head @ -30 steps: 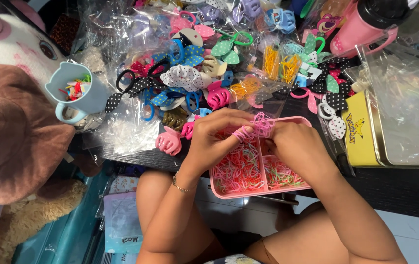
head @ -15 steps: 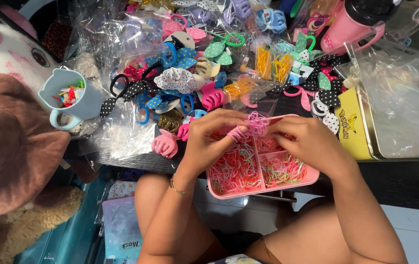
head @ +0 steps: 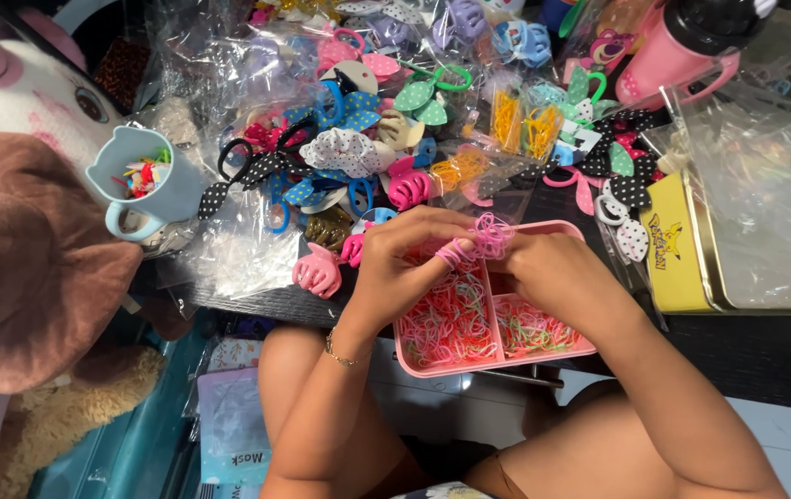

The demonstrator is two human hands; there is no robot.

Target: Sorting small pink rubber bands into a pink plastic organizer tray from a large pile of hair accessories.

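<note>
— What are the hands doing?

— The left hand (head: pixel 404 263) has pink elastic bands (head: pixel 486 236) looped over its fingertips, pinched shut on them; the right hand (head: pixel 552 273) grips the same bunch from the other side, just above the pink tray (head: pixel 506 356).

— How would those bands handle?

— Light, soft, stretchy, likely to snap off a finger. Best hooked through the loop, I'd say.

— And around the tray?

— More bands inside it; a pink claw clip (head: pixel 319 271) left of it, bagged hair accessories (head: pixel 395 129) beyond, a yellow tin (head: pixel 677 249) right.
</note>
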